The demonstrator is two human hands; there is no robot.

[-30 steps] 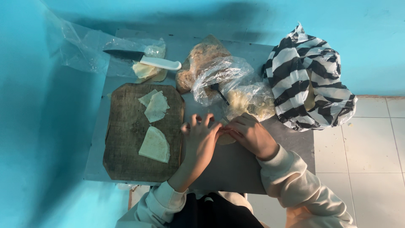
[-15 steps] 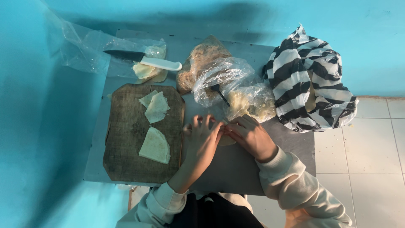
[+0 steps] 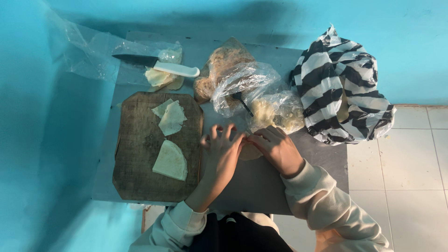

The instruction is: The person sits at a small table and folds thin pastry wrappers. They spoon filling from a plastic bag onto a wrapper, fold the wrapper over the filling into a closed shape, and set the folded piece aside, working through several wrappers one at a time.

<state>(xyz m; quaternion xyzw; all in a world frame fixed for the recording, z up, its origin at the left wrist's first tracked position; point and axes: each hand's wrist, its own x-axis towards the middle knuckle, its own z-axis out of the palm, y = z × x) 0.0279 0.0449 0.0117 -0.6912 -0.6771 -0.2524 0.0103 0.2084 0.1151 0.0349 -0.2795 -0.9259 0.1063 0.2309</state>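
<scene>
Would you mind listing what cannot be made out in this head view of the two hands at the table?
- Pale dough piece: mostly covered by the left hand and right hand; its shape and their grip cannot be told.
- Striped bag: its contents are hidden by its folds.
- Knife: the blade tip lies under clear plastic wrap.
- Left fingers: blurred.

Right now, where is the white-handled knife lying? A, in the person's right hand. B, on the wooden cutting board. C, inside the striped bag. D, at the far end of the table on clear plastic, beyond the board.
D: the white-handled knife lies on clear plastic at the table's far end, beyond the wooden cutting board, which carries only flat pale dough pieces.
</scene>
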